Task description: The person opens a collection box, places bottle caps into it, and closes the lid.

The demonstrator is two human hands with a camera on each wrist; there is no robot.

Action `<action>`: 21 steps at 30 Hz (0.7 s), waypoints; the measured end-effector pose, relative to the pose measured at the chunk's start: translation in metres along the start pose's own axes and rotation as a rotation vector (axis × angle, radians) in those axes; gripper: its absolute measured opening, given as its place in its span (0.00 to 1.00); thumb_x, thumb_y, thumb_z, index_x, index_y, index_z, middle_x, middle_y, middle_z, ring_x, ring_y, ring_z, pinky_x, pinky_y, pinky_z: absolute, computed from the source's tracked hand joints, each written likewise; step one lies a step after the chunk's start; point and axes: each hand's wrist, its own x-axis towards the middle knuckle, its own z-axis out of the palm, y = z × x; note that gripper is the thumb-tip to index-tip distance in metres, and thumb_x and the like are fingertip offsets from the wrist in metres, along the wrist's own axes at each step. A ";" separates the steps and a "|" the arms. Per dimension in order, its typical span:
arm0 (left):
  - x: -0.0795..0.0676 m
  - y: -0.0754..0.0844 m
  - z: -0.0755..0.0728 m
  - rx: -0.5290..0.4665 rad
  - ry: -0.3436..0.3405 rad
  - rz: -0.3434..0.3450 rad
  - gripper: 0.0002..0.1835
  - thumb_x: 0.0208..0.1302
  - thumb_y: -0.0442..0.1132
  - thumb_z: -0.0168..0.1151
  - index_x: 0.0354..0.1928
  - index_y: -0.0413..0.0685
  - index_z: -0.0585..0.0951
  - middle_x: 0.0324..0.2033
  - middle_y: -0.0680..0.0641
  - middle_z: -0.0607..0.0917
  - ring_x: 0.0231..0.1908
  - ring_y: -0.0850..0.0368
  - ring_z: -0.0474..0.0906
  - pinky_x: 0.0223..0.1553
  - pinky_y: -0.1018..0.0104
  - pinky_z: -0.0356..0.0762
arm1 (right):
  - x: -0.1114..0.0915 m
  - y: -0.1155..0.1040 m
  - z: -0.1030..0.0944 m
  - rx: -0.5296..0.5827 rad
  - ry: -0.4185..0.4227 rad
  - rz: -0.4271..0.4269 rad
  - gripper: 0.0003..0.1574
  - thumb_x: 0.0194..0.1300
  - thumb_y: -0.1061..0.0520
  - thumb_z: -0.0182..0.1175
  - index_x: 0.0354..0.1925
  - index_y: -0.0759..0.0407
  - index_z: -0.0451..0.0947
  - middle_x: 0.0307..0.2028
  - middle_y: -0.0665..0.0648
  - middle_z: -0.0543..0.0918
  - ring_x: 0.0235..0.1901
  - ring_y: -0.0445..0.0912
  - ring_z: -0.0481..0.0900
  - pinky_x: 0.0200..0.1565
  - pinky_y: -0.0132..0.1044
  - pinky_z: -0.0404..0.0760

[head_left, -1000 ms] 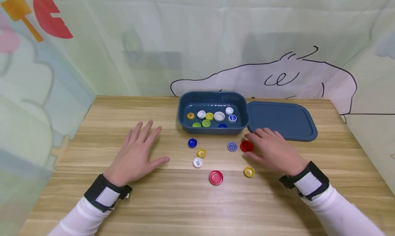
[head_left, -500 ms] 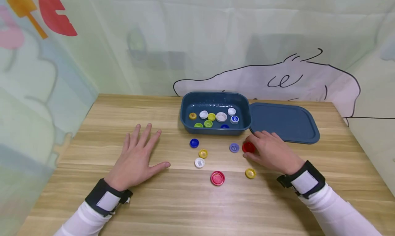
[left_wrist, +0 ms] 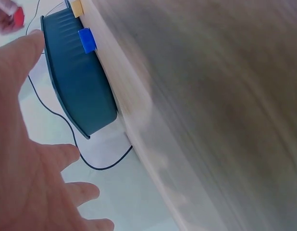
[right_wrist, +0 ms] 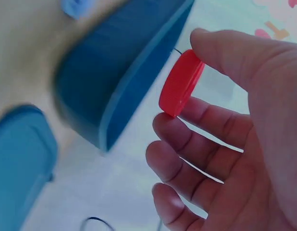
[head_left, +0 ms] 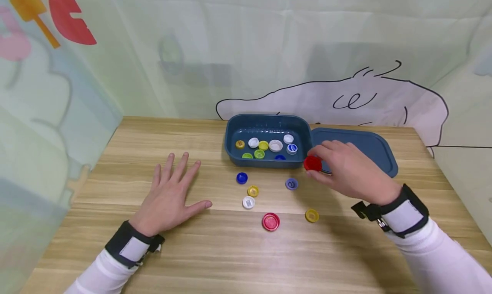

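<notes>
Between thumb and fingers my right hand [head_left: 347, 170] pinches a red bottle cap [head_left: 313, 163], lifted off the table by the near right corner of a dark blue box [head_left: 269, 162]. The right wrist view shows the red cap [right_wrist: 181, 83] held at its rim, beside the box wall [right_wrist: 86, 91]. My left hand [head_left: 169, 198] has its fingers spread and straight, left of the loose caps, with nothing in its grasp. Inside the box lie several white, yellow, green and blue caps. On the table are a blue cap [head_left: 241, 178], a lilac cap [head_left: 291, 183] and a white cap [head_left: 248, 202].
A flat dark blue lid [head_left: 359, 146] lies right of the box, partly behind my right hand. Nearer to me are a larger red cap [head_left: 270, 221] and a yellow cap [head_left: 311, 216]; another yellow cap [head_left: 253, 191] sits by the white one. A printed cloth [head_left: 261, 50] hangs behind the table.
The right hand has picked the red cap up from the table and raised it toward the box's near right corner. The left hand has stayed in place.
</notes>
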 end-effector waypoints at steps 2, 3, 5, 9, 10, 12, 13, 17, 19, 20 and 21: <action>0.000 0.000 -0.001 0.004 -0.004 -0.002 0.55 0.51 0.82 0.40 0.77 0.58 0.55 0.75 0.42 0.45 0.72 0.36 0.32 0.65 0.38 0.26 | 0.012 0.001 -0.008 -0.012 0.018 -0.008 0.31 0.58 0.33 0.62 0.48 0.54 0.81 0.35 0.49 0.78 0.35 0.44 0.73 0.38 0.40 0.74; -0.001 0.000 -0.001 0.004 -0.007 -0.004 0.55 0.51 0.82 0.40 0.77 0.58 0.54 0.75 0.42 0.44 0.72 0.37 0.31 0.65 0.40 0.24 | 0.019 0.001 -0.010 -0.017 0.027 -0.014 0.31 0.58 0.33 0.61 0.48 0.54 0.81 0.36 0.49 0.79 0.35 0.44 0.74 0.38 0.41 0.74; -0.001 0.000 -0.002 0.008 -0.006 -0.004 0.55 0.51 0.82 0.39 0.77 0.58 0.54 0.75 0.42 0.44 0.72 0.37 0.31 0.65 0.39 0.24 | 0.032 0.001 -0.014 -0.018 0.035 -0.021 0.32 0.58 0.33 0.61 0.48 0.55 0.80 0.37 0.50 0.79 0.35 0.45 0.74 0.39 0.42 0.74; -0.003 0.000 -0.003 0.011 0.000 0.001 0.55 0.51 0.82 0.39 0.77 0.58 0.54 0.75 0.42 0.44 0.72 0.39 0.28 0.64 0.35 0.31 | 0.060 0.000 -0.013 -0.009 0.016 -0.021 0.30 0.57 0.36 0.64 0.49 0.55 0.79 0.37 0.51 0.78 0.34 0.46 0.74 0.36 0.39 0.75; -0.004 0.000 -0.004 0.011 0.005 0.004 0.55 0.51 0.82 0.40 0.77 0.57 0.55 0.75 0.42 0.45 0.72 0.39 0.27 0.64 0.35 0.33 | 0.067 0.000 -0.011 -0.008 0.007 -0.017 0.29 0.57 0.37 0.64 0.49 0.54 0.78 0.37 0.51 0.78 0.34 0.46 0.74 0.36 0.39 0.76; -0.004 0.000 -0.005 0.010 0.009 0.005 0.55 0.51 0.82 0.40 0.77 0.57 0.54 0.75 0.42 0.45 0.72 0.41 0.26 0.64 0.34 0.34 | 0.081 0.000 -0.006 -0.011 -0.011 -0.012 0.29 0.56 0.39 0.66 0.50 0.54 0.78 0.38 0.52 0.78 0.34 0.46 0.74 0.36 0.38 0.77; -0.005 0.001 -0.005 0.010 0.012 0.005 0.55 0.51 0.82 0.40 0.77 0.57 0.54 0.75 0.42 0.45 0.72 0.41 0.25 0.64 0.34 0.34 | 0.088 0.001 -0.002 -0.012 -0.018 -0.010 0.29 0.56 0.40 0.67 0.50 0.55 0.78 0.38 0.53 0.79 0.35 0.47 0.75 0.37 0.39 0.78; -0.008 0.001 -0.007 0.012 0.017 0.001 0.55 0.51 0.82 0.40 0.77 0.57 0.54 0.75 0.42 0.45 0.72 0.42 0.25 0.65 0.37 0.30 | 0.114 0.003 0.013 -0.003 -0.055 0.005 0.30 0.56 0.44 0.69 0.53 0.56 0.77 0.42 0.55 0.80 0.38 0.49 0.77 0.41 0.42 0.79; -0.009 0.002 -0.007 0.009 0.016 0.000 0.55 0.51 0.81 0.40 0.77 0.57 0.55 0.75 0.42 0.45 0.72 0.42 0.25 0.65 0.38 0.28 | 0.125 0.003 0.021 0.001 -0.070 0.007 0.32 0.55 0.46 0.69 0.55 0.57 0.76 0.44 0.56 0.80 0.40 0.50 0.78 0.43 0.43 0.79; -0.011 0.002 -0.007 0.008 0.014 -0.001 0.55 0.51 0.81 0.41 0.77 0.56 0.55 0.75 0.42 0.45 0.72 0.42 0.25 0.65 0.38 0.28 | 0.130 0.004 0.025 0.002 -0.078 0.007 0.32 0.55 0.46 0.69 0.56 0.57 0.76 0.45 0.57 0.80 0.41 0.50 0.78 0.44 0.44 0.79; -0.012 0.002 -0.007 0.008 0.012 -0.002 0.55 0.51 0.81 0.41 0.77 0.56 0.55 0.75 0.42 0.45 0.72 0.42 0.25 0.65 0.38 0.29 | 0.135 0.004 0.029 0.000 -0.086 0.008 0.32 0.55 0.47 0.70 0.56 0.57 0.76 0.46 0.57 0.80 0.42 0.50 0.78 0.45 0.44 0.79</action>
